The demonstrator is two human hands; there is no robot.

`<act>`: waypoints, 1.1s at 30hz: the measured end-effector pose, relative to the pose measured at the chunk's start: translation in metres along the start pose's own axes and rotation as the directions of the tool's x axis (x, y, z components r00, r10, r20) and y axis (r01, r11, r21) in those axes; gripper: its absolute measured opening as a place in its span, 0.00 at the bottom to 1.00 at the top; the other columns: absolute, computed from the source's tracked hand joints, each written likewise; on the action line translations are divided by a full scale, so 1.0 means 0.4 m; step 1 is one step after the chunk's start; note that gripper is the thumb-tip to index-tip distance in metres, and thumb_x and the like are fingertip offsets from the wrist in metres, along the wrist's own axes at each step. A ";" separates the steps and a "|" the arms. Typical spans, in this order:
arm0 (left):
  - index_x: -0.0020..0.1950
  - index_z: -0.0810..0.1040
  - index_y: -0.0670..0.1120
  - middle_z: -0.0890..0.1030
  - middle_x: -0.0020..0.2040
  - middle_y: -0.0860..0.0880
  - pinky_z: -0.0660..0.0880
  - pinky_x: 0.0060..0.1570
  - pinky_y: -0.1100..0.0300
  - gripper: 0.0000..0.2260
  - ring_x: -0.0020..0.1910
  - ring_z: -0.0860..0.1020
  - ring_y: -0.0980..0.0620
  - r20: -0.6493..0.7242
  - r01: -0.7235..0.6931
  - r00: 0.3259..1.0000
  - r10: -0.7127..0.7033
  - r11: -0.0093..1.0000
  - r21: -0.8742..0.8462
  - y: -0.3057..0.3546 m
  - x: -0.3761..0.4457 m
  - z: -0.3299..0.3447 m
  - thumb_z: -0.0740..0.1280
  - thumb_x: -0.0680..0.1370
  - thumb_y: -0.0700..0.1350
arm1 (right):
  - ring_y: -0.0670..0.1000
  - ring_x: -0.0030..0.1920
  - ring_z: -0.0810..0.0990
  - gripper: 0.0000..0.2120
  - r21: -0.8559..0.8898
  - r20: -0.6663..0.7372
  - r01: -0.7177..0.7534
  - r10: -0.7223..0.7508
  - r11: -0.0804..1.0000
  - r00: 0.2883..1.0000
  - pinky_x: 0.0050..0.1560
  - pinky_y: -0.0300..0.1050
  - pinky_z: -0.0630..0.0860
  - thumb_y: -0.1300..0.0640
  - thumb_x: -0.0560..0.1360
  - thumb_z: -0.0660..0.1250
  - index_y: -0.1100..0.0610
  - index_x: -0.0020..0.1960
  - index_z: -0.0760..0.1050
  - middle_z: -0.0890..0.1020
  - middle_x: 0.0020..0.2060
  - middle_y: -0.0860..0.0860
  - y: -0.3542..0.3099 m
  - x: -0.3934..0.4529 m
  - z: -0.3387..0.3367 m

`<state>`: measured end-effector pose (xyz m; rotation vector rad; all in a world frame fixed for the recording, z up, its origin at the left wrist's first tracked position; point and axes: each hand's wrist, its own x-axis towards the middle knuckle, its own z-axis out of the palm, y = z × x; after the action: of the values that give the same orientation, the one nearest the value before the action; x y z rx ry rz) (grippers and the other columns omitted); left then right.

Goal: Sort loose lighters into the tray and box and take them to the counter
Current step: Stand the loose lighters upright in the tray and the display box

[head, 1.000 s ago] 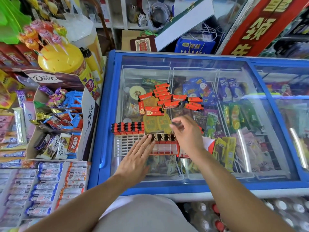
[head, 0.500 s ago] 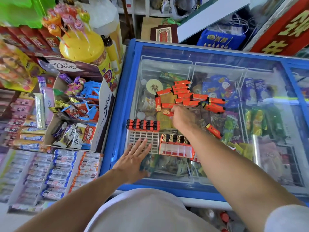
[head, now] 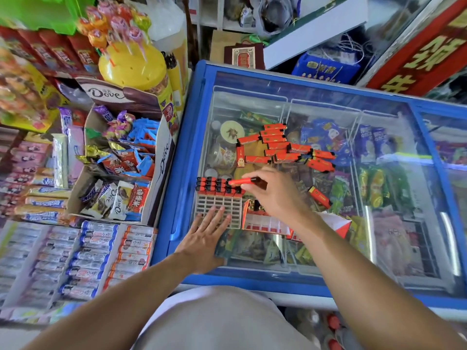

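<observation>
Your right hand [head: 275, 195] pinches one red lighter [head: 243, 182] by its dark end, fingers curled narrowly around it and the body held level just above the filled far row of the white grid tray [head: 219, 208], which looks like the lineup for dropping it into a free cell. Your left hand [head: 204, 236] lies flat with straight, spread fingers on the tray's near edge, probably to keep the light plastic from skating on the slick glass freezer lid [head: 394, 223]. The tray is a lattice of small square cells, with black-capped lighters standing upright along its far side. Just beside it on the right sits the red cardboard box [head: 265, 222], with dark caps showing in its far row. The loose lighters [head: 280, 147], slim glossy rectangles, lie scattered flat toward the lid's far edge, and one stray [head: 319, 197] sits apart at your right.
</observation>
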<state>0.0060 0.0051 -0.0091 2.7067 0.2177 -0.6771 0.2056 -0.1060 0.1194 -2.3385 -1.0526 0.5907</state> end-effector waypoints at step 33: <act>0.81 0.33 0.45 0.31 0.80 0.46 0.28 0.75 0.54 0.52 0.78 0.28 0.49 -0.199 -0.028 0.980 0.014 0.997 -0.066 -0.091 -0.053 0.021 0.63 0.76 0.69 | 0.48 0.44 0.85 0.09 -0.371 -0.148 0.098 -0.163 0.923 0.975 0.38 0.45 0.80 0.48 0.79 0.68 0.48 0.57 0.82 0.86 0.47 0.45 -0.127 0.036 0.284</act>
<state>-0.0245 0.0345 -0.0164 2.7050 0.2554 -0.3855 0.1215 -0.0356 0.0589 -2.5450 -1.3115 0.1389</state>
